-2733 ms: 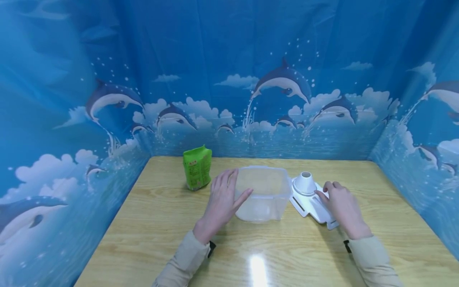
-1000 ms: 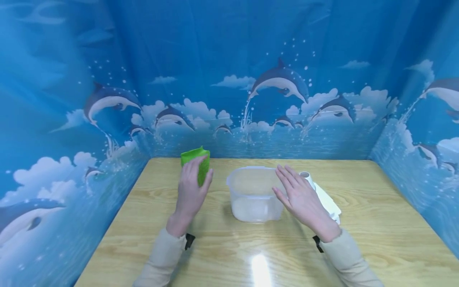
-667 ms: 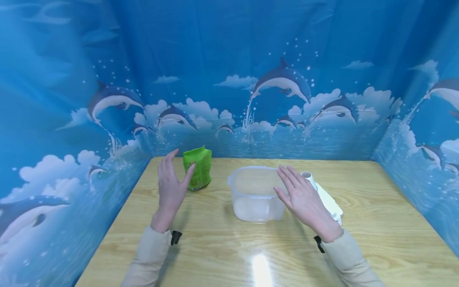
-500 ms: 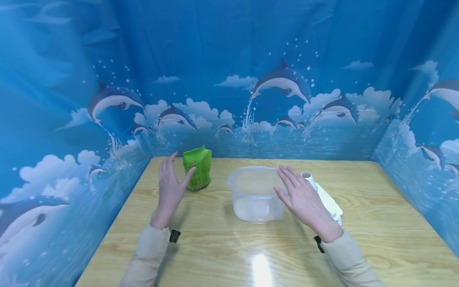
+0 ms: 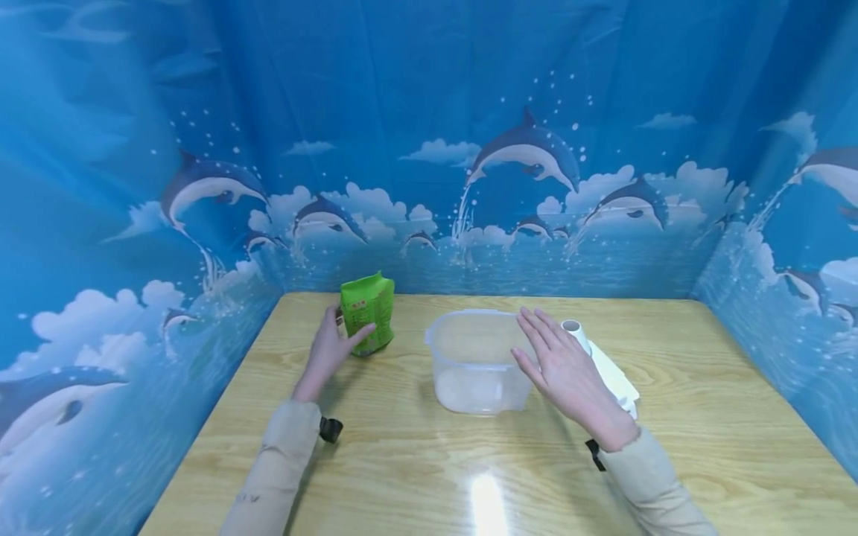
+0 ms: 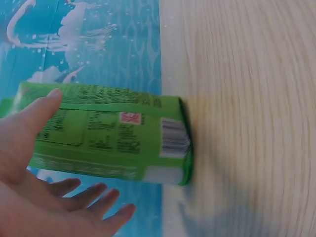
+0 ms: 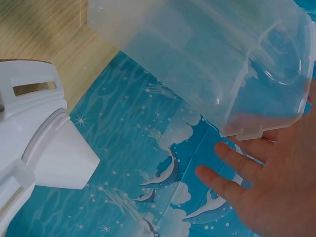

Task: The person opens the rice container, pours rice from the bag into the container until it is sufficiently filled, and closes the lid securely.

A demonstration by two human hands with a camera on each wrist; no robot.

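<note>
In the head view my left hand [image 5: 331, 348] is at the near left side of a green printed bag [image 5: 370, 311] standing upright at the back of the table. The left wrist view shows the thumb overlapping the bag [image 6: 113, 133], while the other fingers are spread and nearly straight below it. My right hand [image 5: 563, 365] lies with extended fingers along the right wall of a clear plastic container [image 5: 479, 391], its fingertips at the rim. Behind that hand is a white plastic lid with a cone-shaped spout [image 5: 606, 372], partly hidden; the right wrist view shows the spout [image 7: 66, 153] better.
The wooden table [image 5: 402, 476] runs back to a blue dolphin-print curtain [image 5: 429, 260], which also encloses both sides. The bag stands near the back edge, to the left of the container.
My left hand left the container, passed in front of the bag, drew left, then came forward against its left side. My right hand moved from the white lid to the container's right wall.
</note>
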